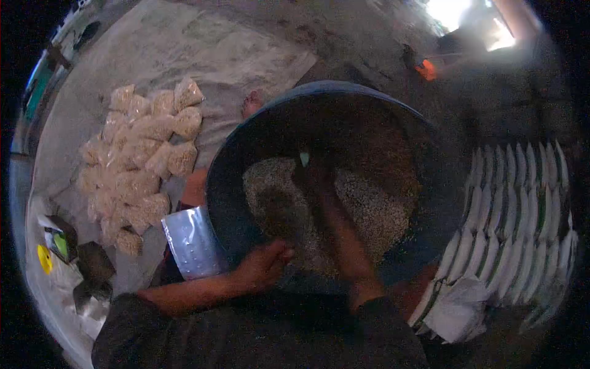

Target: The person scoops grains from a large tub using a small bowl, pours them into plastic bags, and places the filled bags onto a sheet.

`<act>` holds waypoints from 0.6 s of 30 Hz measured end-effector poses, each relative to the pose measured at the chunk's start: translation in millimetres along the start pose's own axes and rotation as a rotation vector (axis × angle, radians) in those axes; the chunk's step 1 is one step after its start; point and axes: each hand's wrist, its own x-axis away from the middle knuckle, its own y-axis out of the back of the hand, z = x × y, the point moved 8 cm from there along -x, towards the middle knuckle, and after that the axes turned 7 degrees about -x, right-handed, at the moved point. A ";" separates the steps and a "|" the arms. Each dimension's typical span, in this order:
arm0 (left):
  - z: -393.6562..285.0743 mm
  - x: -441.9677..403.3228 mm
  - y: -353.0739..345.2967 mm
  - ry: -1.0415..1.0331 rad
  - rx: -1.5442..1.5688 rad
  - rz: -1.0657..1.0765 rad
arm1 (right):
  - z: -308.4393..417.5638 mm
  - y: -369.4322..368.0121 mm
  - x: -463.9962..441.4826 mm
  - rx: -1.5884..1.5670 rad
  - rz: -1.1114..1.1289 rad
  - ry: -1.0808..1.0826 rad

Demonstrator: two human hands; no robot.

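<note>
A large dark round basin point(230, 160) stands in front of me with pale loose grains point(378, 215) in it. My left hand point(267, 264) is at the basin's near edge with its fingers curled closed; what they hold, if anything, is hidden. Deep in the basin, my right hand point(314, 175) reaches down to the grains. Shadow and blur hide its fingers. Beside them shows a small pale green piece point(304, 159), whose kind I cannot make out.
Many filled clear bags point(138, 154) lie heaped on a pale sheet point(246, 55) at left. A shiny silvery packet point(193, 243) leans by the basin. Rows of flat white packets point(491, 246) stand at right, with a crumpled white piece point(458, 310) on them. A bare foot point(252, 103) shows beyond the basin.
</note>
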 end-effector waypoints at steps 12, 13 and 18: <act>15.2 -1.7 10.1 0.053 -0.033 -0.019 | -72.7 -5.4 111.0 -0.671 -0.369 -0.185; 24.1 -2.2 12.2 0.078 -0.032 -0.099 | -86.1 4.2 132.6 -0.771 -0.462 -0.208; 32.6 -4.0 13.7 0.187 0.051 -0.165 | -121.7 16.7 220.1 -1.208 -0.772 -0.274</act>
